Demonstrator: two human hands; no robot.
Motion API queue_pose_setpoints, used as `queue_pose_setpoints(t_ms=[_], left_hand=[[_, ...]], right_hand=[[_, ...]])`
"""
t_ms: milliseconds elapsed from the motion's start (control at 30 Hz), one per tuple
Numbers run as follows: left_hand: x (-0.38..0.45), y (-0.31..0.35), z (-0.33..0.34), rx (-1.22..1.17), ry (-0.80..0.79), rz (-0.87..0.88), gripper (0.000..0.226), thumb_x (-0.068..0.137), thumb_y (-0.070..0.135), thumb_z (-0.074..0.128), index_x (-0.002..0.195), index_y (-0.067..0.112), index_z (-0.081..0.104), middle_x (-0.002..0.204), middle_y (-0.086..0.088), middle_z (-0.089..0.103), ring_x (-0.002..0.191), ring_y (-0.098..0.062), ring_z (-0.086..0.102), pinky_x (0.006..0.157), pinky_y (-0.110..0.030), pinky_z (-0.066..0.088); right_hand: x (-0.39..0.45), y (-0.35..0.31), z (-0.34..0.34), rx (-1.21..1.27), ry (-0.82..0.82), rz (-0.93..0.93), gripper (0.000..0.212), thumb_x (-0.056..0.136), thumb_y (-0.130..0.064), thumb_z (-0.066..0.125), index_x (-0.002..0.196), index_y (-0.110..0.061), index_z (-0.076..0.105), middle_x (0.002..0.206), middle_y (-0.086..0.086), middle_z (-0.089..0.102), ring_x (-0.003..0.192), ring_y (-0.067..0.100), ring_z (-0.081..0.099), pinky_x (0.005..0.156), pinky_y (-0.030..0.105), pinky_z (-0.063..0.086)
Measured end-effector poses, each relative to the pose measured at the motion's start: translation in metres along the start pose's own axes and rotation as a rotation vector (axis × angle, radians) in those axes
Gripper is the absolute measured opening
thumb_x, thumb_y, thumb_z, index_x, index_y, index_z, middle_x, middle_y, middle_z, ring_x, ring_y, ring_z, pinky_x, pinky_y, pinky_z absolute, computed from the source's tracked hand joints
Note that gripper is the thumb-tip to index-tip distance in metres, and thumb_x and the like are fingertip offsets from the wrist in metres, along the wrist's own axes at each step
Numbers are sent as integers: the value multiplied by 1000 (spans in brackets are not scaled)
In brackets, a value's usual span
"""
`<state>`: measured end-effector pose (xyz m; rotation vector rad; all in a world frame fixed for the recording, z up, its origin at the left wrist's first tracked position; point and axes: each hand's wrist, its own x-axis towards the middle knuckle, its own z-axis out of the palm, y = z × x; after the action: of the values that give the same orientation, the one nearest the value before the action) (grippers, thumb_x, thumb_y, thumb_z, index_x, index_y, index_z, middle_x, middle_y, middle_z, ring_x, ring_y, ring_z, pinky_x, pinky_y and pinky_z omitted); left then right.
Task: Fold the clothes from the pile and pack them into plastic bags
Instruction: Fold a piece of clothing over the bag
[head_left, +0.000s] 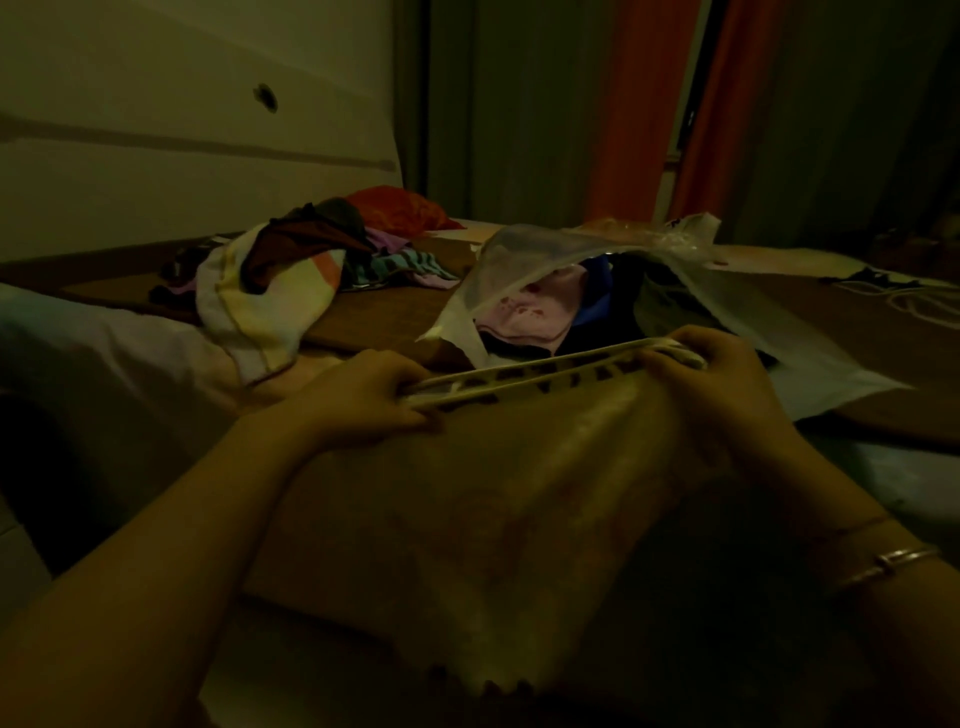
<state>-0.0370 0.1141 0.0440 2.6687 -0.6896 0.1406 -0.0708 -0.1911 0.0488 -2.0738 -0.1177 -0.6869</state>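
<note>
The bed (395, 317) serves as landmark. At its near edge hangs a pale garment (519, 493), soft, light and limp by appearance, held up by its banded top edge. Beyond that, on the bed, a plastic bag (524, 249) lies open with folded clothes inside. Farther left on the bed sits the unfolded pile (291, 270). The left hand (363, 400) and right hand (722, 374) each pinch one end of the band, fingers curled. Corner holds suit such cloth best.

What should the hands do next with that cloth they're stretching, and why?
Probably fold it in half. The left hand and right hand each grip an end of the patterned band on the tan garment, held spread out and unfolded. The plastic bag beyond lies open with clothes inside.
</note>
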Motion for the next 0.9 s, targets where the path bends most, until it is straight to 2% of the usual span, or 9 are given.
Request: queue_pose_setpoints(t_ms=[100,233,400,533,600,633,700,767,900], left_hand=[[5,2,-2,-55,40,-48,26,83,37,70,101,19,72,82,-3,66,67,-11,60,60,-33,49],[12,15,-3,-129,44,-26,30,87,35,65,100,9,72,90,-18,66,78,-28,62,70,-45,51],[19,30,-4,-194,31,-51,37,89,37,61,99,3,71,94,-23,65,82,-34,62,70,-43,51],[24,43,1,-225,-35,-174,33,89,39,61,87,7,69,77,-15,60,63,-21,54,55,-30,42],[27,52,8,-275,-73,-248,40,86,44,63,71,7,62,63,-8,51,53,-16,46,49,-26,36],[28,58,12,-315,-80,-290,42,85,47,63,65,10,59,57,-4,48,50,-14,44,47,-25,35],[30,71,18,-451,-80,-361,40,86,48,62,67,12,62,56,-1,52,51,-12,48,49,-23,37],[32,82,23,-598,-59,-391,36,87,45,62,78,11,66,69,-6,61,62,-17,56,59,-26,45],[37,93,23,-887,-93,-417,27,86,32,66,92,6,67,93,-15,69,83,-25,65,76,-36,53]], right_hand=[[2,6,-8,-92,-12,7,9,89,-23,65,87,-14,68,78,-2,62,75,7,57,63,22,43],[0,8,-16,-162,-42,15,7,88,-22,66,87,-14,67,77,-3,59,75,8,56,62,24,44],[-3,0,-27,-197,-149,61,11,88,-26,65,92,-16,68,87,-3,58,82,9,55,62,23,42],[-3,-3,-33,-246,-253,178,16,89,-25,63,101,-15,67,104,2,58,96,19,56,75,32,47],[-5,-6,-33,-153,-324,295,18,90,-20,62,108,-18,63,112,3,55,98,21,57,82,35,50],[-7,-9,-31,-54,-364,360,19,90,-16,61,109,-20,60,112,4,54,95,20,59,79,33,52],[-13,-19,-25,146,-433,436,22,91,-11,58,108,-24,55,102,5,57,73,13,61,59,23,52],[-18,-29,-17,321,-488,434,18,92,-9,56,105,-22,55,94,8,58,55,9,58,45,19,46],[-24,-42,-8,449,-674,364,12,94,-8,51,96,-12,62,103,8,61,74,13,66,58,23,54]])
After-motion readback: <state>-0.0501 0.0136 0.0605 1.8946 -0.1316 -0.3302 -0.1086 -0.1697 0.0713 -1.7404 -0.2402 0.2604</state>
